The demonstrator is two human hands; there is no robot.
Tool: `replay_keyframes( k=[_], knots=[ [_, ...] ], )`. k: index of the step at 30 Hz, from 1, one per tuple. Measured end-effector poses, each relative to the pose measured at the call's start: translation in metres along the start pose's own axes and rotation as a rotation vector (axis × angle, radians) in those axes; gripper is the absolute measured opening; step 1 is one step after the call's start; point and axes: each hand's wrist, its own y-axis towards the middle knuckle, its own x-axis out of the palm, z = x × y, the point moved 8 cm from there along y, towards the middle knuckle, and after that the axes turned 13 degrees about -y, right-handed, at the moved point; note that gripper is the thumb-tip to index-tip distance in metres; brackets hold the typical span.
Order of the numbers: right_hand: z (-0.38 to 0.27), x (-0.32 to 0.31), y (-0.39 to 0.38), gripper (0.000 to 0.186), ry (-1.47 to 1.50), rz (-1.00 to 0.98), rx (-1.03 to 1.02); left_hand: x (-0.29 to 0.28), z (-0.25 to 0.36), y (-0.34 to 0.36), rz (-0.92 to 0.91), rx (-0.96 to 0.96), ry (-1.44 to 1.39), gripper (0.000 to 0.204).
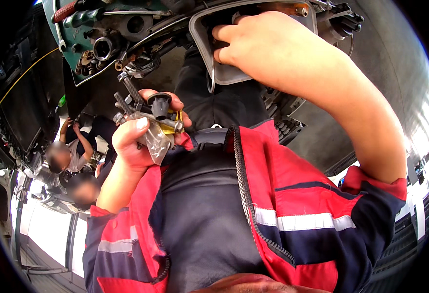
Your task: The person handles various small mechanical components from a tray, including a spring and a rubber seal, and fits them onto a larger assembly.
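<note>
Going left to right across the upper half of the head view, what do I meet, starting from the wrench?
Wrench → dark ring-shaped part → left hand gripping bolts → grey bin with the right hand reaching in.

glare whitens both sides, edges bend, corners fall black.

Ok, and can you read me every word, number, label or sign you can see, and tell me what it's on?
None: I can't read any words, numbers, labels or signs here.
Red and navy jacket: pale stripes, no readable letters.
Clear plastic bag in the left hand: no readable print.
Bolts: any marks are too small to read.
Grey bin by the right hand: no readable writing.
Background: too small and blurred.
</note>
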Motion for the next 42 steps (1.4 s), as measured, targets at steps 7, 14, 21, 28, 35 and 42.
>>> replay_keyframes(
  k=[7, 14, 21, 28, 35, 42],
  knots=[
    [0.0, 0.001, -0.006, 0.014, -0.005, -0.054, -0.086, -0.002, 0.005, -0.001, 0.015, 0.03, 0.014, 0.05],
    [-0.001, 0.017, 0.0, 0.024, 0.172, -0.126, -0.053, -0.002, 0.003, 0.0, 0.011, 0.011, 0.014, 0.051],
    [0.009, 0.013, -0.023, 0.012, 0.07, -0.078, -0.004, 0.002, -0.007, 0.0, 0.015, 0.023, 0.021, 0.05],
    [0.02, 0.008, -0.049, 0.012, 0.134, -0.078, -0.006, -0.004, -0.006, -0.002, 0.039, 0.022, 0.055, 0.05],
    [0.02, -0.005, -0.039, 0.014, 0.197, -0.209, 0.01, -0.006, -0.003, -0.006, 0.029, 0.044, 0.033, 0.05],
    [0.017, -0.004, -0.017, 0.026, 0.146, -0.124, 0.118, -0.008, -0.003, -0.007, 0.001, 0.031, -0.007, 0.049]
  ],
)
